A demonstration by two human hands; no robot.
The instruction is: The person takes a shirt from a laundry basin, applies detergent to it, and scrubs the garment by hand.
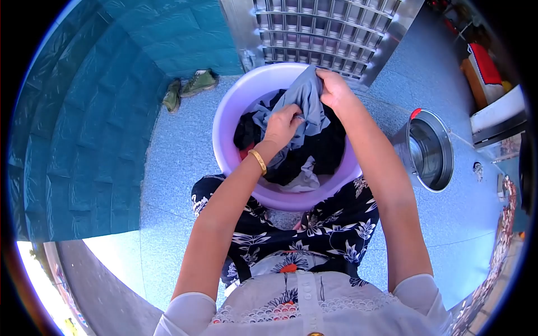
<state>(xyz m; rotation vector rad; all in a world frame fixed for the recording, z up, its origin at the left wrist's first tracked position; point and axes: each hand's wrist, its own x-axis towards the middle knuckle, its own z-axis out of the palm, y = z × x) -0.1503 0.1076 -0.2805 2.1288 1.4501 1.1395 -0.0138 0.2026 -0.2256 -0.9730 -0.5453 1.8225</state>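
Note:
Between my knees stands a large lavender tub [225, 140] holding dark clothes [330, 147] and some lighter pieces. A grey-blue garment [307, 92] is bunched up above the pile, gripped by both hands. My left hand [283, 126], with a gold bangle on its wrist, is closed on the garment's folds over the middle of the tub. My right hand [334, 89] pinches its upper edge near the tub's far right rim. A pale grey cloth [302, 179] lies at the near side of the tub, and a bit of red fabric shows at the left.
A metal bucket [431, 151] stands on the speckled floor to the right. Green shoes [196, 84] sit by the teal wall [95, 123] at the left. Beyond the tub is a metal grille door [325, 33]. A red cloth [485, 64] covers a box at the far right.

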